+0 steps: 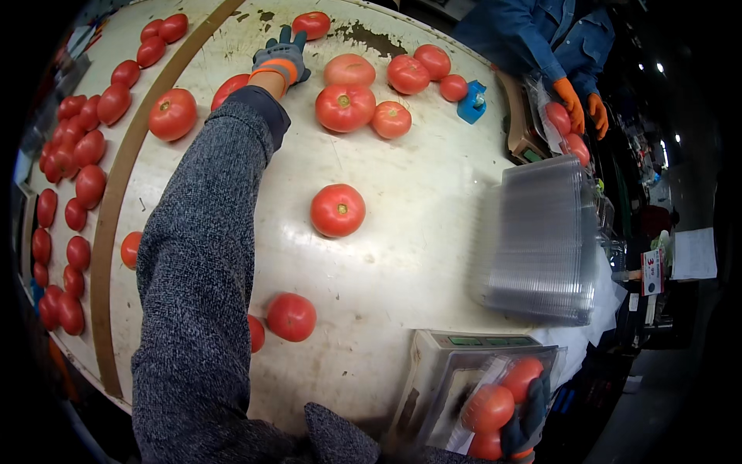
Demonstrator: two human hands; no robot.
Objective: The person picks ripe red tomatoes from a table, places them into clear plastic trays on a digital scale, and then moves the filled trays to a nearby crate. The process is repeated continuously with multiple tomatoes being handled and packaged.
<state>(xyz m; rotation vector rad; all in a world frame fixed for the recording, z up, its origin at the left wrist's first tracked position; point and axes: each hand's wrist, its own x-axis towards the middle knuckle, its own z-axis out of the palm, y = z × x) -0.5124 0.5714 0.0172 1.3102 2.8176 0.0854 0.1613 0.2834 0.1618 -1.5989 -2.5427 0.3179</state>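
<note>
My left hand, in a grey glove with dark fingers and an orange cuff, reaches across the table with fingers spread. It is just beside a red tomato at the far edge and holds nothing visible. At lower right, my right hand, in a dark glove, lies against tomatoes in a clear plastic container. Its grip is partly hidden. The container sits on a scale with a green display. A single tomato lies mid-table, with others grouped beyond it.
A stack of clear plastic containers stands at right. A blue tape dispenser lies near a second scale. A brown strip divides off many tomatoes at left. A co-worker's orange-gloved hands are beside tomatoes at upper right.
</note>
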